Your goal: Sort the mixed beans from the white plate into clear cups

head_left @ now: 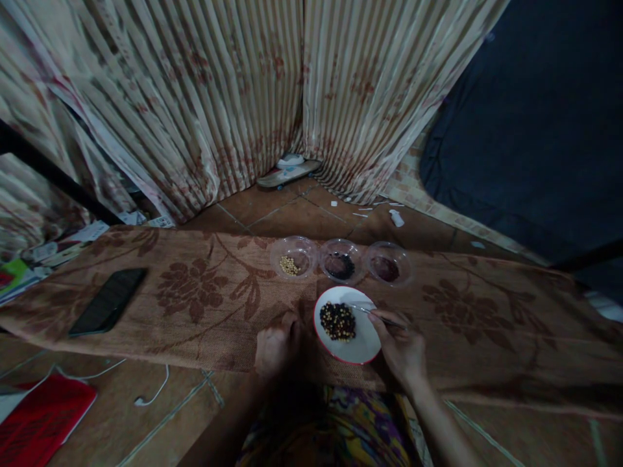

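Note:
My right hand (pixel 402 347) is closed round a pair of slim metal tweezers (pixel 363 308), whose tips reach to the edge of a pile of mixed dark and pale beans (pixel 337 322). The pile lies in the left part of a white plate (pixel 363 347) with a red rim. Left of the plate, my left hand (pixel 277 344) rests on the cloth, fingers curled in and nothing visible in them. Behind the plate stand three clear plastic bowls in a row: one with pale yellow beans (pixel 289 264), one with black beans (pixel 341 264), one with dark red beans (pixel 386 267).
A patterned brown cloth (pixel 233 311) covers the narrow table. A dark phone (pixel 108 301) lies at its left, near papers (pixel 63 250). Beyond are a tiled floor with white scraps (pixel 396 218), a skateboard (pixel 288 172) and striped curtains (pixel 233 97). White earphones (pixel 141 401) lie on the floor.

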`<state>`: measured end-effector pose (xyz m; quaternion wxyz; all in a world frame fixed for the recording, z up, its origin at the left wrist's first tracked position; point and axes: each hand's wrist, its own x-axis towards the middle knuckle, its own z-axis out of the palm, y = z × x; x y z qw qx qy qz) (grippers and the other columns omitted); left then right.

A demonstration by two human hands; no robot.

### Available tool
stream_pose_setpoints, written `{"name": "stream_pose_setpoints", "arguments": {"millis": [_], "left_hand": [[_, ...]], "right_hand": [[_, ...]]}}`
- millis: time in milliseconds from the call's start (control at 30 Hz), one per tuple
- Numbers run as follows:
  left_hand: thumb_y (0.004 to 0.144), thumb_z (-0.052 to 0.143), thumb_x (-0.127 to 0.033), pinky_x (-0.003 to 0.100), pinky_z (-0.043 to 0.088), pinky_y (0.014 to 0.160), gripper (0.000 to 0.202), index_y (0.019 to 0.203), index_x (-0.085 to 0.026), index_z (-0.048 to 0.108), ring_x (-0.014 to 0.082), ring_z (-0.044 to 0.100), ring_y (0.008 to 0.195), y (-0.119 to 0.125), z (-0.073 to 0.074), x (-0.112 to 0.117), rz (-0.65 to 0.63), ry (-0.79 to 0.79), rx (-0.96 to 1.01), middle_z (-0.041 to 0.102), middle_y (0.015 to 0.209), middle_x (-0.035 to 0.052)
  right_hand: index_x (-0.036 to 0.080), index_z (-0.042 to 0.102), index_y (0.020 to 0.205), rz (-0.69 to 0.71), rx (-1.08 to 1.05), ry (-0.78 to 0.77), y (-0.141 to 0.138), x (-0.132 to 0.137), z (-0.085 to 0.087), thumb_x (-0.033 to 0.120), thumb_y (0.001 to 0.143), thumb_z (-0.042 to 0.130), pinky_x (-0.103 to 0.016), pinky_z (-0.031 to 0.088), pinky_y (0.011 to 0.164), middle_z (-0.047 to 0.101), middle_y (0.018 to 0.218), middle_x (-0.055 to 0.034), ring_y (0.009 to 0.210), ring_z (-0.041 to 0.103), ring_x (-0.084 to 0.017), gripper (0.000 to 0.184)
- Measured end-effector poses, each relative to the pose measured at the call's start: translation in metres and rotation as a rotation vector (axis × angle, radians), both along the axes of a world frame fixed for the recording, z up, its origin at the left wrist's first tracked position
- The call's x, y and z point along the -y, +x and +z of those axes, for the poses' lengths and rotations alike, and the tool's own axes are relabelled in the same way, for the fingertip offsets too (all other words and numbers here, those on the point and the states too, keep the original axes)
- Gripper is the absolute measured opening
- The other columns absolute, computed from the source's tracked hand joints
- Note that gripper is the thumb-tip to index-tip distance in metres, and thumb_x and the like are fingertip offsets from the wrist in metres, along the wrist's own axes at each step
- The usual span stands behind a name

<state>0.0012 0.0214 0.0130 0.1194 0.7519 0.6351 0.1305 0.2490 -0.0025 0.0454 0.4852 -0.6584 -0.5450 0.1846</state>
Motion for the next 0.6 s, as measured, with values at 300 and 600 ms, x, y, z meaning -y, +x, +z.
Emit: {"name": "stream_pose_setpoints", "arguments": {"millis": [300,600], "left_hand": [[0.094,0.041,-0.030,0.024,0.035,0.060,0.022,0.093,-0.022,0.062,0.0157,0.065,0.072,0.000,-0.002,0.000,0.006,-0.007,-0.017,0.070,0.078,0.0032],[0.094,0.041,-0.030,0.025,0.036,0.060,0.023,0.093,-0.021,0.062,0.0157,0.066,0.073,-0.001,-0.001,-0.001,-0.001,-0.031,-0.006,0.071,0.080,0.0037]], "right_hand": [[0.022,0.073,0.082,0.126,-0.060,-0.012,-0.013,0.007,-0.004,0.040,0.084,0.064,-0.034,0.053,0.078,0.072,0.088,-0.0057,0.085,0.067,-0.021,0.020],[0.025,0.073,0.082,0.138,0.202,-0.010,-0.010,0.010,-0.001,0.039,0.088,0.059,-0.038,0.050,0.081,0.074,0.088,-0.0046,0.086,0.066,-0.023,0.021]]}}
